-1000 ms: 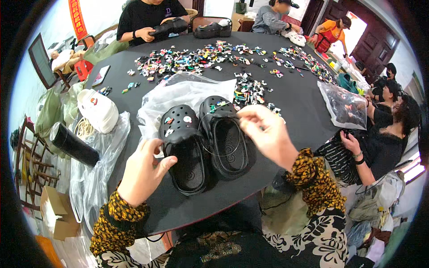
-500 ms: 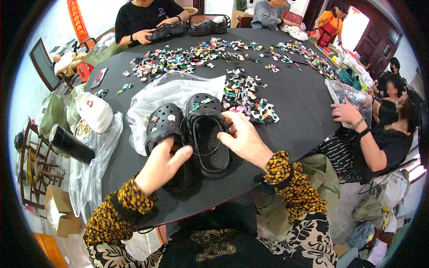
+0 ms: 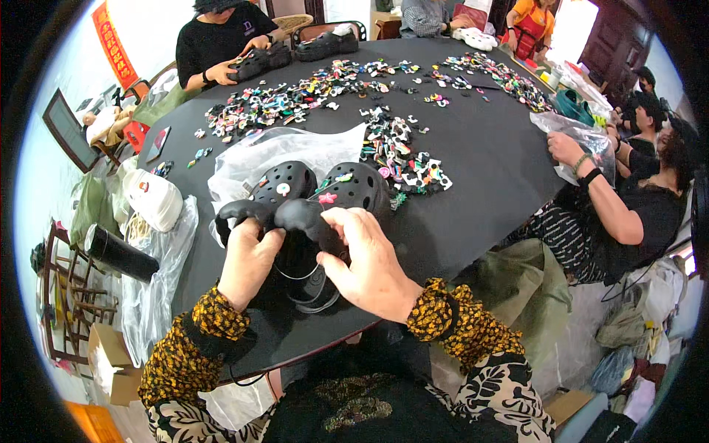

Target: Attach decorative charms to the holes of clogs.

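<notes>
Drawn closer together than before, the left hand (image 3: 247,262) and right hand (image 3: 373,262) each pinch an edge of the perforated black clogs (image 3: 369,189), dotted with coloured charms (image 3: 283,189), on the black table (image 3: 473,199). Their insole marking (image 3: 315,282) is unreadable; beyond, a red wall banner (image 3: 116,44) bears characters.

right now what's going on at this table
The left hand and right hand grip a pair of black clogs, which carry a few small charms. A plastic bag lies just beyond them, and loose charms are heaped across the dark table. Opposite, another person handles a dark shoe.
</notes>
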Available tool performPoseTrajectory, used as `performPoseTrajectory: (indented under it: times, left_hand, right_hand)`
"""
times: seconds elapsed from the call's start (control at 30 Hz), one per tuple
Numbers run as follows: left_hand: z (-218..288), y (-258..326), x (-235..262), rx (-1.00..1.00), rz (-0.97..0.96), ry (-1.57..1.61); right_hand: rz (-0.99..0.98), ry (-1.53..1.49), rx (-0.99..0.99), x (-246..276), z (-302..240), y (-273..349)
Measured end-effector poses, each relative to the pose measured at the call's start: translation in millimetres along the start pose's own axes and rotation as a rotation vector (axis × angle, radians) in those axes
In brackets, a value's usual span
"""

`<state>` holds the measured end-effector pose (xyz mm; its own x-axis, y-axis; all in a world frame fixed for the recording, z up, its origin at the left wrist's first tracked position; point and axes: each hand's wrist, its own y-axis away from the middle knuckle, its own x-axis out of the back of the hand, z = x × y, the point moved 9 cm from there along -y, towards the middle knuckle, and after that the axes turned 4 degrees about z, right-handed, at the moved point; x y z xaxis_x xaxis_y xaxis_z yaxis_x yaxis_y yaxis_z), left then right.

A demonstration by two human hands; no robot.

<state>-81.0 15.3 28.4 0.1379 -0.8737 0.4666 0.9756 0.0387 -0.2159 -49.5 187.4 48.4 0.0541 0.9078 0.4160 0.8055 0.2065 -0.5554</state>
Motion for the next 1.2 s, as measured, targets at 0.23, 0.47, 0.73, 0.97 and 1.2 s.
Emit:
performPoseTrajectory:
  times: [0.23,0.47,0.73,0.97,1.2]
  left_hand:
    - [1.8,-2.6,13.7,-0.039,-0.032,-0.062]
    - [-8.8,-3.3,13.7,-0.001,-0.150,-0.055]
    - [-9.0,-1.5,-6.2,-0.298,-0.099,-0.264]
    - [-13.1,-0.1,-8.2,-0.212,-0.110,-0.326]
    - [15.0,5.9,5.8,-0.446,-0.103,-0.332]
  right_hand:
    - [0.171,-0.236,0.012,-12.9,1.4,20.3]
    - [0.231,-0.366,-0.077,-29.6,10.5,44.7]
    - [0.219,-0.331,0.054,-22.8,-1.0,47.1]
    - [0.152,-0.304,0.132,-23.8,-8.4,51.2]
    - [-0.015,-0.274,0.259,-20.3,-14.3,55.2]
